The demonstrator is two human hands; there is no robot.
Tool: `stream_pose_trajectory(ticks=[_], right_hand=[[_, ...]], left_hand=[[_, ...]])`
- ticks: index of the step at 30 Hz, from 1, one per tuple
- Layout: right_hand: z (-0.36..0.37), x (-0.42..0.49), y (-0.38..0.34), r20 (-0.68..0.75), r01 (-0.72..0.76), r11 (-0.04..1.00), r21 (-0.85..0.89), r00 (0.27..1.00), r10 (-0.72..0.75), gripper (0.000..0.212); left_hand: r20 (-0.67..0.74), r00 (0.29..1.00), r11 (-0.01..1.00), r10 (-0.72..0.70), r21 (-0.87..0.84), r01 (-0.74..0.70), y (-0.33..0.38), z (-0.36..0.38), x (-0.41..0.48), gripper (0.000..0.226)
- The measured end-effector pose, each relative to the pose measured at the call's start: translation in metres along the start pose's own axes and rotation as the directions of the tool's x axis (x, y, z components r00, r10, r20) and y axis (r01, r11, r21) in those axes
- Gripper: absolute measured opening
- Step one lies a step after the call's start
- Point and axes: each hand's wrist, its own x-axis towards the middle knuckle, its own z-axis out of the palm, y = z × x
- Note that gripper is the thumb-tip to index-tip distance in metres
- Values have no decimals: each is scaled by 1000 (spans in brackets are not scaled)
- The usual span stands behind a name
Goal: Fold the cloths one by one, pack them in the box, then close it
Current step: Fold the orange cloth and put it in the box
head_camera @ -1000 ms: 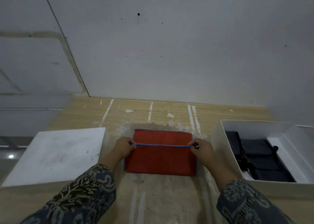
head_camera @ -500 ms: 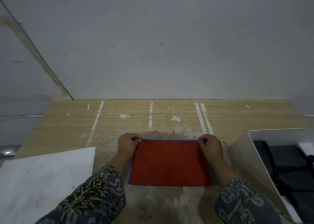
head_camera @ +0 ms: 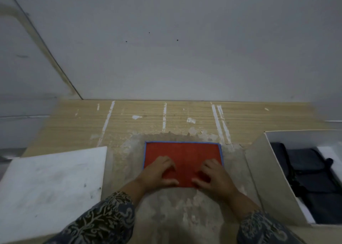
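Red cloth (head_camera: pixel 182 153) lies folded at the bench's (head_camera: pixel 148 117) near middle, left hand (head_camera: pixel 157 171) and right hand (head_camera: pixel 214 177) resting bent-fingered on its near edge, pinch indeterminable; dark cloths (head_camera: pixel 303 162) sit in the open box (head_camera: pixel 259 169) at the right edge, so packing this one and closing apparently remain.

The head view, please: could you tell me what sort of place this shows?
Probably a plain workroom used for packing: a worn, paint-streaked wooden table against a bare grey wall, an open white box beside the red cloth.

The cloth (head_camera: pixel 182 151) lies mid-table (head_camera: pixel 129 121), the lid (head_camera: pixel 51 180) to its left and the box (head_camera: pixel 259 179) to its right, with folded cloths (head_camera: pixel 305 162) inside.
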Motion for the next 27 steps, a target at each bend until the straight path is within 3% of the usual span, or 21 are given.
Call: stream_pose_trajectory(ticks=[2,4,7,10,12,16,21,23,25,27], right_hand=[[7,-17,1,107,107,992,-60,989,-100,33],[8,-28,6,124,116,988,-99,987,-104,26],[-4,-37,14,20,25,990,-141,1000,-22,18],[-8,-47,25,67,1,978,-207,998,13,20],[-12,-48,26,87,-43,983,-178,994,59,17],[-21,-58,15,37,-77,996,-50,996,79,3],[-15,-73,12,157,-76,997,32,985,70,9],[-18,-69,12,115,-166,978,128,982,152,12],[-22,-58,13,15,-290,916,277,954,298,11],[-26,-44,16,-53,-365,843,395,907,417,15]], left_hand=[[138,990,987,36,152,-57,6,12,-10,64],[203,979,963,-20,269,-36,10,14,-17,65],[164,984,936,-69,351,7,7,14,-24,55],[104,975,883,-196,451,129,14,15,-28,31],[96,952,848,-292,486,211,20,14,-30,29],[131,944,879,-302,421,223,25,11,-46,27],[109,938,828,-330,511,232,24,12,-67,37],[26,936,844,-350,443,303,20,8,-69,31],[-126,900,882,-417,184,434,17,-1,-66,20],[-228,821,851,-524,-98,516,13,-12,-56,17]])
